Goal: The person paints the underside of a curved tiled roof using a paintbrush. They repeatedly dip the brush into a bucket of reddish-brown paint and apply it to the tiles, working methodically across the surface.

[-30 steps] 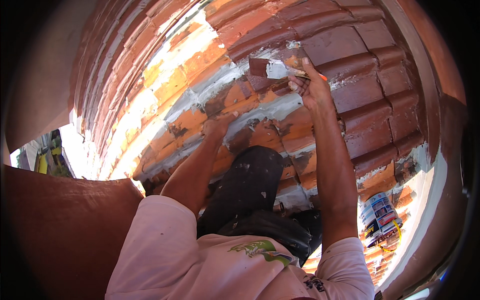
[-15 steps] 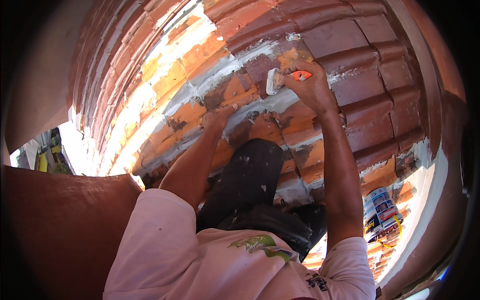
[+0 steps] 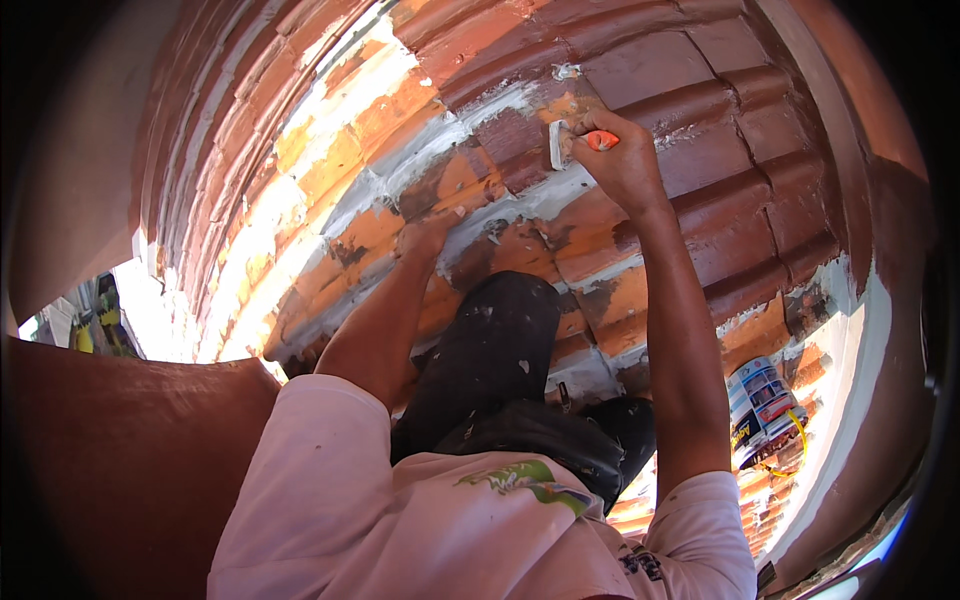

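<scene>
My right hand (image 3: 625, 160) grips a paintbrush (image 3: 565, 143) with an orange handle, its pale bristles pressed on a dark red curved roof tile (image 3: 520, 135). My left hand (image 3: 425, 235) rests flat on an orange tile lower on the roof, fingers spread against the surface. Grey-white mortar lines (image 3: 470, 115) run between the tiles around both hands. My dark trouser knee (image 3: 500, 340) lies on the tiles below the hands.
A paint can (image 3: 760, 405) with a yellow wire handle stands on the tiles at the right. A painted dark red wall (image 3: 120, 460) rises at the lower left. Freshly coated dark red tiles (image 3: 720, 120) cover the upper right; sunlit orange tiles (image 3: 300, 190) spread left.
My right hand with the brush has shifted slightly left and down along the tile row. My left hand stays planted on the same tile.
</scene>
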`<state>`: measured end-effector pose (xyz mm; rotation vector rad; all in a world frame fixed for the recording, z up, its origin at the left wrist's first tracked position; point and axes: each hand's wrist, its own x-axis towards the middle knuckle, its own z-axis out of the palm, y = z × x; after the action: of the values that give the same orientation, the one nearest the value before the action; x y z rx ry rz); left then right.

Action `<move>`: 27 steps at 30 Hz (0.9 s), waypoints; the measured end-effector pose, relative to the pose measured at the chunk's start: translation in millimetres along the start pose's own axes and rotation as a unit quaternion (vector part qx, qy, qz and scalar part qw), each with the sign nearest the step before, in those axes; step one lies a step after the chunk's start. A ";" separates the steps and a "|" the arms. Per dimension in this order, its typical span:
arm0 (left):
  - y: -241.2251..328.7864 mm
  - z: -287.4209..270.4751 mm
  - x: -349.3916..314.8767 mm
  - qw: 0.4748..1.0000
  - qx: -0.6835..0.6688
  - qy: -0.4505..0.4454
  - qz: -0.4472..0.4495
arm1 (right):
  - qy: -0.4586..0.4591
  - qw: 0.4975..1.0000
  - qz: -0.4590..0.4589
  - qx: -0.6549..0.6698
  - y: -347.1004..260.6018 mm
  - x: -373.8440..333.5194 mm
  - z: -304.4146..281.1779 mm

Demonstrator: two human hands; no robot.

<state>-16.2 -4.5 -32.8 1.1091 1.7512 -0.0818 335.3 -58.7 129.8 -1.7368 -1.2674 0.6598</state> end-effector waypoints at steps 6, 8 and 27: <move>2.6 -4.1 -0.4 1.000 -0.021 -0.020 0.006 | -0.041 0.990 0.093 0.093 -11.5 -21.6 32.1; 2.7 -5.4 0.1 0.999 -0.028 -0.028 0.008 | -0.032 0.991 0.132 -0.016 -12.1 -19.2 28.9; 8.2 -16.4 -2.0 0.976 -0.104 -0.186 0.052 | 0.262 0.944 0.164 0.117 -50.6 -181.6 -110.8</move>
<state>-21.9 7.5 -20.0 0.9603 1.3342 -0.0381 338.2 -260.0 215.1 -1.7763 -0.5191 0.4621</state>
